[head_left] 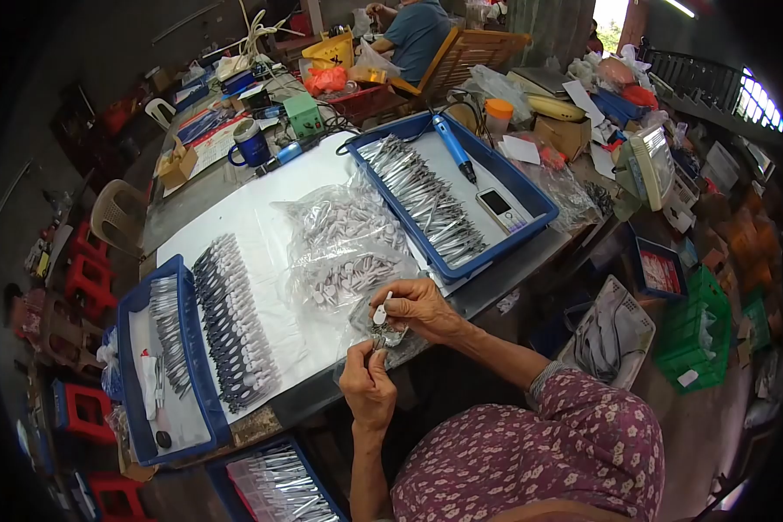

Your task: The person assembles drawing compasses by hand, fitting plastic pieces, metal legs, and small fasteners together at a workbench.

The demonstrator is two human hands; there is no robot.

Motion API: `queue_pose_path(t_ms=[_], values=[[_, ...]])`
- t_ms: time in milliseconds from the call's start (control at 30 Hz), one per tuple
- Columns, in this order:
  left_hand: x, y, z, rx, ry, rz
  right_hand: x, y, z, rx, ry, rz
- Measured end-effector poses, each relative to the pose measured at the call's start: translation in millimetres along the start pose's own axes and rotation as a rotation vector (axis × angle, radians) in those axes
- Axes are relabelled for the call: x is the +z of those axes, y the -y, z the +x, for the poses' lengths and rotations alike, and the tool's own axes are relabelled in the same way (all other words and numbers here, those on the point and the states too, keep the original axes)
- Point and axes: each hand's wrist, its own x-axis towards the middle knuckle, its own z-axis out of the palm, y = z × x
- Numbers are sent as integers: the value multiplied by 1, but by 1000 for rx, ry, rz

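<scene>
My right hand [422,311] pinches a small white oval piece [380,314] between thumb and fingers at the table's front edge. Just below it, my left hand [369,383] is closed, its fingertips pressed on a small metallic part too tiny to name. The hands almost meet. Beyond them, a clear plastic bag [344,230] lies open with many small white pieces in it. To the left, black-handled items with white ends [235,322] lie in a long row on white paper [274,335].
A blue tray [544,213] at the right holds slim silver tools [426,204], a blue electric pen tool [454,148] and a small screened device [502,210]. Another blue tray [200,370] stands at the left. Further back are a blue mug [250,143] and a seated person [418,39].
</scene>
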Motion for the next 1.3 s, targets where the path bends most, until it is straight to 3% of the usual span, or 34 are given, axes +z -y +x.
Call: queue_pose_path(t_ms=[1300], values=[[-1, 7, -1, 26, -5, 5, 1, -6, 1, -14, 21, -23]])
